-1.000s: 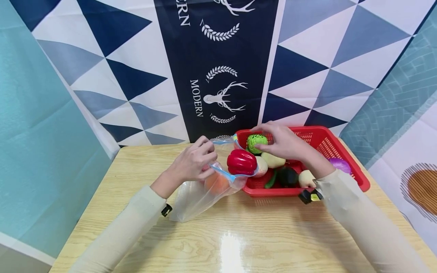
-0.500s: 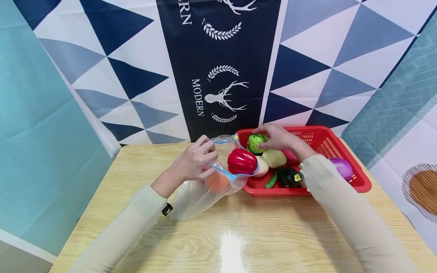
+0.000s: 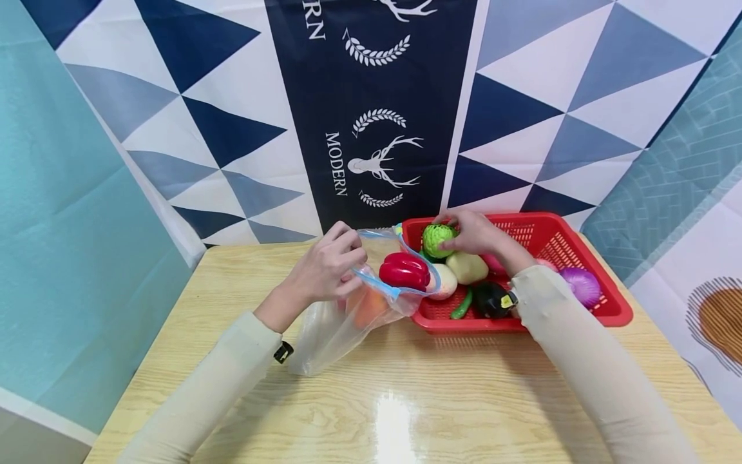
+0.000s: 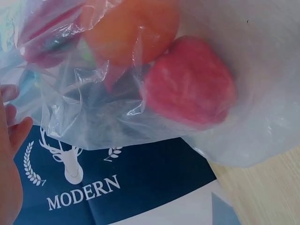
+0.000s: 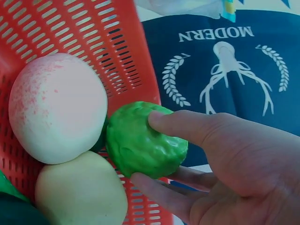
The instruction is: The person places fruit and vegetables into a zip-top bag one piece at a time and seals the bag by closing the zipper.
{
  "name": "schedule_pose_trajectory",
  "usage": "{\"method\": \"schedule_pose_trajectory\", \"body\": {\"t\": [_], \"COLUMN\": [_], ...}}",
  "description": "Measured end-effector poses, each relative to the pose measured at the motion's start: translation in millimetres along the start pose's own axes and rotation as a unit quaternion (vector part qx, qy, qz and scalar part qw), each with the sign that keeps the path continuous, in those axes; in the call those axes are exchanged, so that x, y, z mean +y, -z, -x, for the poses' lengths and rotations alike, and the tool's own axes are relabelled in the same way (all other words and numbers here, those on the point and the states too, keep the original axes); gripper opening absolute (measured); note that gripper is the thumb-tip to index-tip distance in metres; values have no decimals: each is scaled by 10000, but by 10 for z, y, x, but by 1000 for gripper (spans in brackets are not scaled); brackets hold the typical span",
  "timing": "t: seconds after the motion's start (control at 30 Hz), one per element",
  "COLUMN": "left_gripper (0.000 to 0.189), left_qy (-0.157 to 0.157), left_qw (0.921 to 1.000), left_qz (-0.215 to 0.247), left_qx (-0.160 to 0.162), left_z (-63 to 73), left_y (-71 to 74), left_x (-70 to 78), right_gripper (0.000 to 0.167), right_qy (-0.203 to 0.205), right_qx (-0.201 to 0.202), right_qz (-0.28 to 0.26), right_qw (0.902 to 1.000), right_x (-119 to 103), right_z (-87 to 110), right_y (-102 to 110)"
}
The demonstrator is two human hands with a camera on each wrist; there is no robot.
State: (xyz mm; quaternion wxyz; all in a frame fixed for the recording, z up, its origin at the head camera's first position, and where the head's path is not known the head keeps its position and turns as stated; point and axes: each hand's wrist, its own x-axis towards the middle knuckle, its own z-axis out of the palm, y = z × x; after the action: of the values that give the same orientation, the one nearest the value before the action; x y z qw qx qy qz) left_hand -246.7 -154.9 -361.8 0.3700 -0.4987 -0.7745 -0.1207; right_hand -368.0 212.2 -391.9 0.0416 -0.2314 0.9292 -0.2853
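Note:
My left hand (image 3: 330,264) pinches the rim of a clear zip bag (image 3: 324,351) with a blue seal, holding its mouth toward the basket. A glossy red bell pepper (image 3: 404,270) lies in the bag's mouth. Through the plastic in the left wrist view show an orange round thing (image 4: 133,30) and a red lumpy one (image 4: 190,82). At the basket's back left corner, my right hand (image 3: 472,233) holds a bumpy green custard apple (image 5: 143,140) between thumb and fingers. Beside it sit a pinkish-white peach (image 5: 56,108) and a pale yellow-green fruit (image 5: 82,192).
The red plastic basket (image 3: 623,316) stands on the wooden table (image 3: 324,419), right of the bag. It also contains a purple onion (image 3: 581,287), a dark round vegetable (image 3: 489,299) and a small green pepper (image 3: 462,304). A patterned cloth (image 3: 382,77) hangs behind.
My right hand has closed its fingers round the custard apple, its forearm swinging left over the basket. The left hand has shifted the bag's mouth slightly, and the bell pepper sits a little further left.

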Motion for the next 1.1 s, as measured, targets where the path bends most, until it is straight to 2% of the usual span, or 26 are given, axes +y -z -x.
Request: {"method": "schedule_pose_trajectory", "body": {"t": [0.13, 0.23, 0.47, 0.67, 0.9, 1.1], "left_gripper": [7, 8, 8, 9, 9, 10], "left_qy": [49, 21, -18, -19, -30, -53], "left_qw": [10000, 10000, 10000, 10000, 10000, 10000], "left_qz": [-20, -14, -9, -9, -14, 18], "left_qx": [-30, -93, -10, 20, 21, 28], "left_z": [-5, -7, 4, -12, -17, -26], "left_y": [12, 12, -9, -6, -22, -25], "left_x": [7, 21, 22, 23, 21, 25], "right_gripper": [57, 57, 58, 58, 60, 62], "right_qy": [-200, -231, 69, 506, 1055, 1358], "right_qx": [-9, 125, 493, 695, 453, -18], "right_qz": [-267, -480, -1151, -1417, -1306, -1332], "right_qw": [9994, 9985, 9921, 9862, 9848, 9818], "right_x": [-435, -618, -863, -1109, -1292, -1357], "right_z": [239, 355, 541, 732, 865, 915], "right_y": [152, 213, 311, 360, 278, 129]}}
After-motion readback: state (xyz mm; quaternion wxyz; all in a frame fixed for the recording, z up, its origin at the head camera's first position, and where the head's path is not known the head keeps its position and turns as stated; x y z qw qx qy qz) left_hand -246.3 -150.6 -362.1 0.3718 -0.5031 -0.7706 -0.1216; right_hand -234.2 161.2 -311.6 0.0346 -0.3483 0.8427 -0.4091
